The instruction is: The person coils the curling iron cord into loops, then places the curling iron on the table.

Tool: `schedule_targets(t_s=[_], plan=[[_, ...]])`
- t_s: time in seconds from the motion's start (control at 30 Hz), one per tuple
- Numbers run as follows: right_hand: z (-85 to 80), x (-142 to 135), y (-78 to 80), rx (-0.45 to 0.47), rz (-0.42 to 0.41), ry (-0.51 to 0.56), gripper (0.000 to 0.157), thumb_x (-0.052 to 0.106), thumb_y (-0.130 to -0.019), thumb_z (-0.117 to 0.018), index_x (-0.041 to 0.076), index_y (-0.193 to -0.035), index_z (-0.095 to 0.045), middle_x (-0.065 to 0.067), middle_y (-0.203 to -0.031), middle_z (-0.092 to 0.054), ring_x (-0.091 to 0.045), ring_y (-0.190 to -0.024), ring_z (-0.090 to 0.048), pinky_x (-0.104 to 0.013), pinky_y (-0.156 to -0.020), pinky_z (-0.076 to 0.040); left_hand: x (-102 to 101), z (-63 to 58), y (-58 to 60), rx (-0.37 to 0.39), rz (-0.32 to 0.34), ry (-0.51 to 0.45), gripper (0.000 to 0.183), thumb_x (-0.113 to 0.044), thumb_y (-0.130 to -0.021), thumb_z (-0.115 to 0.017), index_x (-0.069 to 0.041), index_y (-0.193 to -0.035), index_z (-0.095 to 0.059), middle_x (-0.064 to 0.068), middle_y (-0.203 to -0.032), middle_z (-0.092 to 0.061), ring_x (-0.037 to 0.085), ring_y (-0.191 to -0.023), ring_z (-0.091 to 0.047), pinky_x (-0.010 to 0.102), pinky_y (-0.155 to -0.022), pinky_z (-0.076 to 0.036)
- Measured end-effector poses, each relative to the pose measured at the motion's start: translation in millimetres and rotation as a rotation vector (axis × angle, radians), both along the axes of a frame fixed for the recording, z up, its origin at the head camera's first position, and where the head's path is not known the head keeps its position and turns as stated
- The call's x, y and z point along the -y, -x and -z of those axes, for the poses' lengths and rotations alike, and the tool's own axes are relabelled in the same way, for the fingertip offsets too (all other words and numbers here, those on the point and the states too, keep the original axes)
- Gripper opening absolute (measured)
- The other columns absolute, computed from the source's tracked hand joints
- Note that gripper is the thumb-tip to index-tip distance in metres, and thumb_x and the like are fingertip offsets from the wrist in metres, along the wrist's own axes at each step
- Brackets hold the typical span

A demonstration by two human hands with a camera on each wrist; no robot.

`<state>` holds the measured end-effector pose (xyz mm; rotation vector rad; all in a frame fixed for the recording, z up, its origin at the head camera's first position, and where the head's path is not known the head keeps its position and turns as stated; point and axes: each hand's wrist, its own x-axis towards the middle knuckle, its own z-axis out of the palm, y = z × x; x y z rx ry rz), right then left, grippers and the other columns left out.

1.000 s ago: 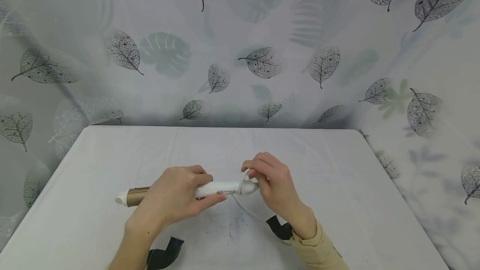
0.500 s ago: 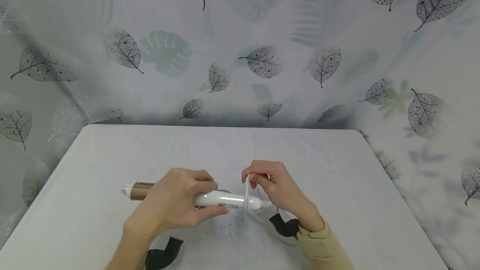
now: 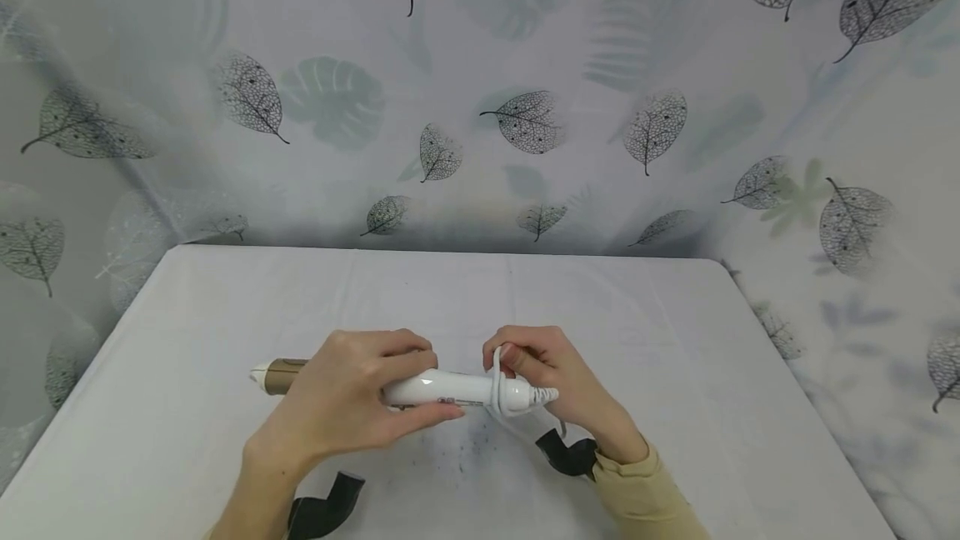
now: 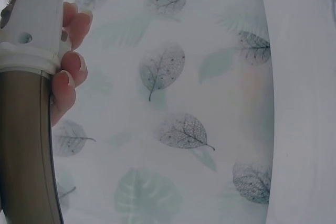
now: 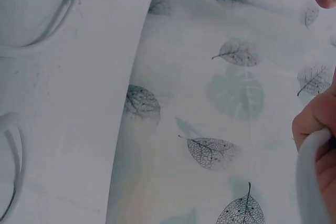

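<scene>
My left hand point(image 3: 352, 394) grips a curling iron by its white handle point(image 3: 442, 388), fingers over the far side and thumb along the near side. To the left of that hand, the gold barrel point(image 3: 283, 376) ends in a white tip. In the left wrist view, fingertips point(image 4: 73, 72) curl round the handle next to the gold barrel point(image 4: 23, 145). My right hand point(image 3: 558, 373) pinches the white power cord point(image 3: 496, 369), which loops round the handle's right end near the ribbed cord sleeve. The right wrist view shows the cord point(image 5: 311, 177) passing into the curled fingers.
White cloth covers the table point(image 3: 420, 290). Behind it hangs a leaf-patterned backdrop point(image 3: 465, 65). Black straps point(image 3: 326, 508) hang at both wrists. Cord loops point(image 5: 16, 135) lie at the left of the right wrist view.
The curling iron has shifted a little to the right, baring its ribbed cord sleeve. My right hand has moved slightly right and down, still pinching the cord round the handle.
</scene>
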<state>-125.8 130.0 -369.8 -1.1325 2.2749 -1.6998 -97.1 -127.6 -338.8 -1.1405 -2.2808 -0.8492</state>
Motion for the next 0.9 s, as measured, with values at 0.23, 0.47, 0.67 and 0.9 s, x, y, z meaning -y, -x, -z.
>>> schedule_targets(t_s=[0.23,0.47,0.67,0.9], plan=[[0.7,5,-1.3,-0.097,-0.026,0.064,0.03,0.023,-0.107,-0.039,0.009,-0.089,-0.06,-0.004,-0.068,-0.046,-0.008,-0.057,-0.04,-0.021,-0.048,-0.036,-1,-1.3,0.7,-0.051,0.014,-0.052,0.033,-0.047,-0.081,-0.081,-0.019,-0.078,-0.064,-0.009,-0.084,-0.066,-0.001,-0.061,-0.051,0.012,-0.054,-0.042],[1.2,10,-2.4,-0.046,0.107,-0.023,0.03,0.025,-0.109,-0.039,0.011,-0.092,-0.06,0.0,-0.073,-0.051,-0.006,-0.062,-0.042,-0.022,-0.053,-0.038,0,-0.9,2.6,-0.082,-0.059,-0.061,0.035,-0.05,-0.084,-0.077,-0.017,-0.081,-0.067,-0.005,-0.085,-0.069,0.002,-0.061,-0.056,0.018,-0.054,-0.048],[-0.3,16,-5.3,0.148,0.238,-0.001,0.026,0.02,-0.109,-0.04,0.01,-0.097,-0.061,-0.004,-0.089,-0.056,-0.014,-0.072,-0.047,-0.028,-0.061,-0.042,-2,0.8,5.7,-0.13,-0.152,-0.079,0.038,-0.053,-0.086,-0.074,-0.015,-0.086,-0.069,-0.003,-0.086,-0.069,0.005,-0.062,-0.059,0.025,-0.054,-0.052],[3.0,23,-5.5,0.199,0.334,0.01,0.019,0.014,-0.107,-0.045,0.009,-0.097,-0.06,-0.004,-0.076,-0.05,-0.013,-0.068,-0.046,-0.026,-0.06,-0.042,-2,1.1,4.7,-0.115,-0.205,-0.112,0.039,-0.053,-0.084,-0.075,-0.015,-0.085,-0.07,-0.002,-0.086,-0.07,0.007,-0.063,-0.062,0.027,-0.054,-0.052]])
